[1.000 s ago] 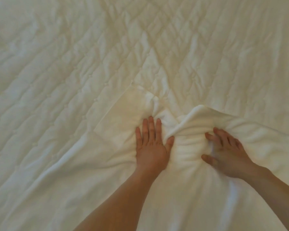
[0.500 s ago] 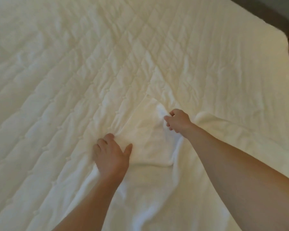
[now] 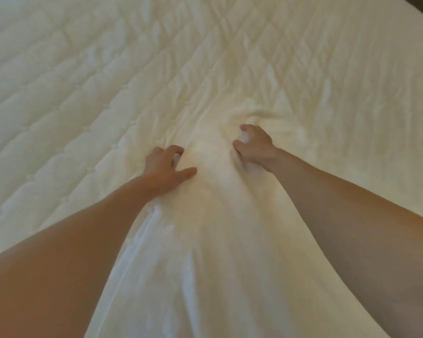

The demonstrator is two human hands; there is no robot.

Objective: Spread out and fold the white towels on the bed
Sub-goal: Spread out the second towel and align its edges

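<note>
Quilted bed [image 3: 83,106] fills the room view, with the white towel [image 3: 217,240] lying rumpled down its middle toward the person. Left hand [image 3: 167,167] grips the towel's left edge, fingers [image 3: 176,150] curled and thumb flat. Right hand [image 3: 253,148] digs curled fingers into a bunched fold (blurry there).

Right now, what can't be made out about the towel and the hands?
Head view:
- near end of the towel: cut off by bottom edge
- fingertips of left hand, right hand: buried in gripped cloth
- towel's far edge: blurred, blends into white bed
</note>
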